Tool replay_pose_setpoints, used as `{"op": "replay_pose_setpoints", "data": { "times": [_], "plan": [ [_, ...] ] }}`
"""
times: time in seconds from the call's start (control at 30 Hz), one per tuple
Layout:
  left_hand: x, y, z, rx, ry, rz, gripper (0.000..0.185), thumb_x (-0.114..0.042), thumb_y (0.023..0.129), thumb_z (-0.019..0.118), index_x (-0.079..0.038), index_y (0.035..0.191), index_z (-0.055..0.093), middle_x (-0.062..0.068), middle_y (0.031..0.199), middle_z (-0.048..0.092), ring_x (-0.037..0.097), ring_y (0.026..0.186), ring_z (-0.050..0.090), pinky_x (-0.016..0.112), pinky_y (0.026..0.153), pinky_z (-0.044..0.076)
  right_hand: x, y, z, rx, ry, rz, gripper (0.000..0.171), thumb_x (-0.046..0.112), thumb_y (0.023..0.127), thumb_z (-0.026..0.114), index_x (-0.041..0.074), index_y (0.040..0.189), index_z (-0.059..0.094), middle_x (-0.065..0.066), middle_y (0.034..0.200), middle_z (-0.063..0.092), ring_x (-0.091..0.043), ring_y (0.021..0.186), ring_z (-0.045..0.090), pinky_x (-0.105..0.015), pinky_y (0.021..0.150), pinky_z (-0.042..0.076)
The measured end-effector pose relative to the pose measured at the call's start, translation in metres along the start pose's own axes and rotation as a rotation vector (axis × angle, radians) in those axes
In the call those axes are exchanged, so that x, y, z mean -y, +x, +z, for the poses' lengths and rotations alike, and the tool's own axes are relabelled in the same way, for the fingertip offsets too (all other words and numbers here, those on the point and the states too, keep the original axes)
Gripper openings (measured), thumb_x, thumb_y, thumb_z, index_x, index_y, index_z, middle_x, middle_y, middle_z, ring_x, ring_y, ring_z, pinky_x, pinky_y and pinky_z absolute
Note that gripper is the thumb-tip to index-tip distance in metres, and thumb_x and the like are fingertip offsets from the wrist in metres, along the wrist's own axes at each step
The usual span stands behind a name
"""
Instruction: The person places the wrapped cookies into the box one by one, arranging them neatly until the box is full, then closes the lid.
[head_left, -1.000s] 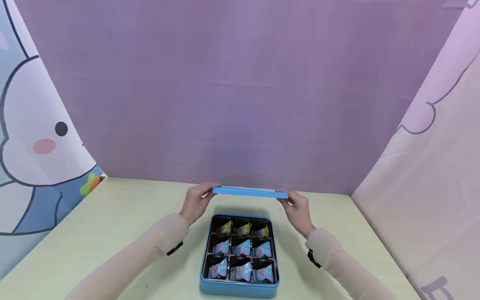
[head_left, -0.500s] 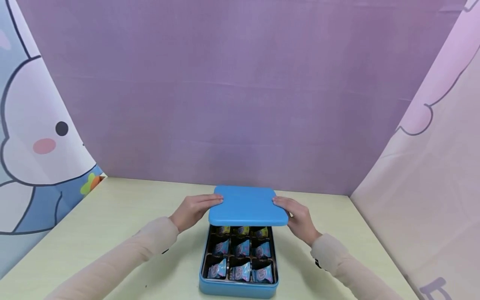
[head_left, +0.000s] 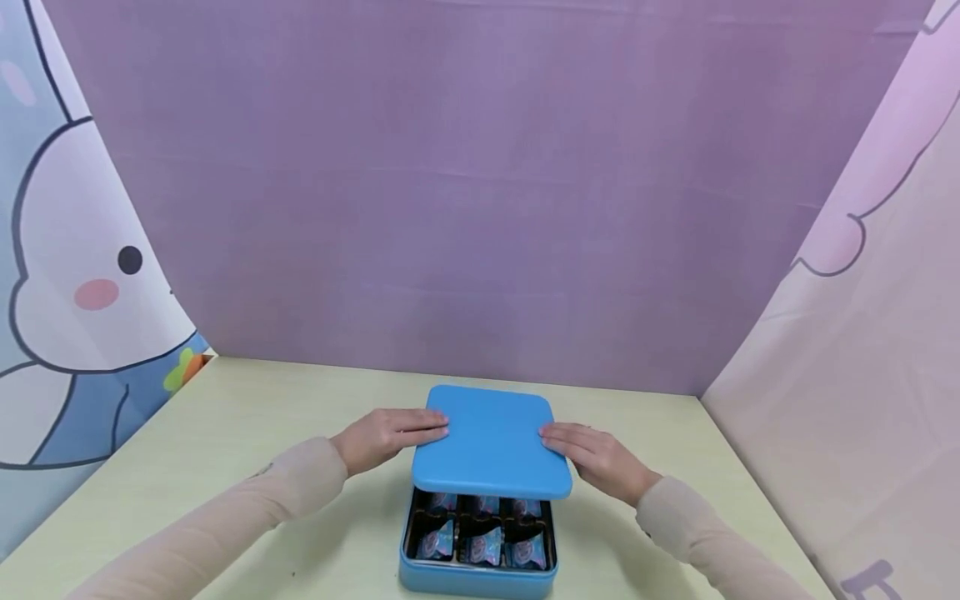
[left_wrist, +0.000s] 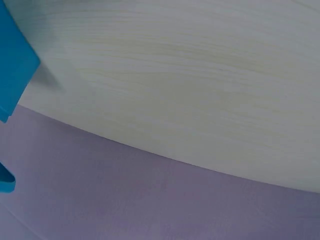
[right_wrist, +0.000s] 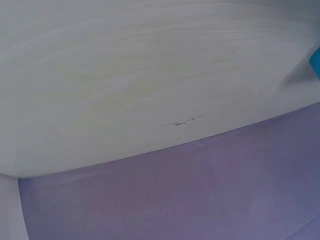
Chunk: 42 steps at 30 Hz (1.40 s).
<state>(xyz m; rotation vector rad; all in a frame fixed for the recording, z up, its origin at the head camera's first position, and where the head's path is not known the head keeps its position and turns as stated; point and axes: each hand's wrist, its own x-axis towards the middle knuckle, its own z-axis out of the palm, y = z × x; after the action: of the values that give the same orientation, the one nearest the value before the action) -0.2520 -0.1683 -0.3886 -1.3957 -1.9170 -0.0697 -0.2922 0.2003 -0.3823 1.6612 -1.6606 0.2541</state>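
A blue lid (head_left: 491, 442), its smooth top facing up, hangs tilted over the blue tin box (head_left: 480, 579). Its near edge crosses the box, hiding the back of it. Uncovered at the front are dark compartments holding wrapped candies (head_left: 483, 546) in blue wrappers. My left hand (head_left: 386, 437) grips the lid's left side, fingers laid on top and thumb hidden underneath. On the opposite side my right hand (head_left: 596, 454) grips it the same way. The left wrist view catches a blue box corner (left_wrist: 15, 65) at its left edge; neither wrist view shows a hand.
The pale wood-grain table (head_left: 285, 400) ends at a purple backdrop (head_left: 480, 208) behind the box. Printed cloth panels stand at the left (head_left: 97, 250) and right (head_left: 862, 400).
Both hands have brought the lid down and nearer, turning it from edge-on to top-side up. It now covers the back candies. The box has stayed in place.
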Motion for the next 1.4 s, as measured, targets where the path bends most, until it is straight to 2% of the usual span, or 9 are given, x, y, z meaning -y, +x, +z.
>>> {"op": "replay_pose_setpoints", "data": {
  "times": [0.03,0.1,0.47,0.63,0.73,0.9,1.03,1.23,1.4],
  "plan": [
    [0.000,-0.001,0.000,0.007,0.013,0.028,0.030,-0.005,0.095,0.044,-0.008,0.121,0.061,0.007,0.121,0.061,0.019,0.110,0.059,0.025,0.087,0.051,0.000,-0.001,0.000,0.026,-0.012,-0.027,0.036,0.003,0.097,0.030,0.000,0.113,0.063,-0.011,0.113,0.064,-0.023,0.101,0.062,-0.025,0.091,0.049],
    [0.000,-0.003,0.000,0.024,0.015,0.067,0.040,-0.014,0.100,0.026,-0.009,0.122,0.060,0.006,0.123,0.060,0.020,0.112,0.058,0.026,0.090,0.050,0.002,-0.002,0.000,0.081,-0.037,-0.075,0.039,0.000,0.096,0.028,0.001,0.115,0.062,-0.010,0.114,0.064,-0.022,0.103,0.062,-0.026,0.090,0.050],
    [0.001,-0.004,-0.002,0.115,0.011,0.176,0.036,-0.005,0.088,0.058,-0.008,0.124,0.058,0.008,0.126,0.058,0.020,0.115,0.056,0.027,0.093,0.048,0.006,0.000,-0.013,0.294,-0.039,-0.196,0.064,-0.009,0.083,0.007,0.002,0.124,0.055,-0.009,0.127,0.057,-0.021,0.113,0.057,-0.026,0.090,0.050],
    [-0.001,-0.003,-0.004,0.155,0.040,0.224,0.033,-0.007,0.097,0.041,-0.008,0.126,0.057,0.009,0.127,0.057,0.019,0.115,0.055,0.026,0.094,0.047,0.008,0.003,-0.016,0.315,-0.053,-0.218,0.058,-0.011,0.091,0.010,0.002,0.123,0.057,-0.009,0.125,0.058,-0.018,0.113,0.057,-0.025,0.090,0.049],
    [-0.001,-0.004,-0.006,0.174,0.054,0.240,0.033,-0.006,0.093,0.050,-0.008,0.125,0.057,0.008,0.126,0.057,0.018,0.116,0.055,0.025,0.094,0.047,0.009,0.005,-0.017,0.327,-0.064,-0.223,0.055,-0.008,0.095,0.011,0.002,0.123,0.057,-0.009,0.125,0.058,-0.018,0.113,0.057,-0.025,0.090,0.049],
    [-0.001,-0.005,-0.004,0.199,0.045,0.231,0.056,-0.005,0.072,0.075,-0.008,0.125,0.057,0.007,0.126,0.058,0.017,0.115,0.056,0.024,0.093,0.048,0.009,0.006,-0.015,0.328,-0.065,-0.244,0.050,-0.004,0.098,0.013,0.002,0.122,0.057,-0.010,0.124,0.059,-0.017,0.113,0.058,-0.025,0.090,0.050],
    [-0.003,-0.009,-0.003,0.201,0.024,0.212,0.060,-0.005,0.068,0.077,-0.008,0.124,0.057,0.007,0.125,0.059,0.017,0.113,0.057,0.024,0.091,0.049,0.009,0.007,-0.011,0.327,-0.060,-0.261,0.049,-0.004,0.098,0.016,0.002,0.123,0.057,-0.010,0.124,0.059,-0.017,0.113,0.058,-0.024,0.090,0.050],
    [-0.005,-0.014,0.001,0.180,0.018,0.231,0.047,-0.006,0.077,0.069,-0.008,0.123,0.058,0.007,0.123,0.060,0.016,0.112,0.057,0.023,0.091,0.049,0.013,0.004,-0.007,0.343,-0.053,-0.259,0.049,-0.002,0.098,0.016,0.003,0.123,0.057,-0.009,0.124,0.059,-0.016,0.112,0.058,-0.023,0.089,0.050],
    [-0.008,-0.015,0.003,0.159,0.010,0.250,0.056,-0.003,0.068,0.075,-0.007,0.122,0.060,0.006,0.121,0.061,0.015,0.111,0.058,0.022,0.089,0.049,0.015,0.003,-0.004,0.349,-0.073,-0.275,0.045,0.002,0.101,0.018,0.003,0.122,0.058,-0.010,0.123,0.059,-0.016,0.113,0.058,-0.023,0.091,0.049]
  ]
}}
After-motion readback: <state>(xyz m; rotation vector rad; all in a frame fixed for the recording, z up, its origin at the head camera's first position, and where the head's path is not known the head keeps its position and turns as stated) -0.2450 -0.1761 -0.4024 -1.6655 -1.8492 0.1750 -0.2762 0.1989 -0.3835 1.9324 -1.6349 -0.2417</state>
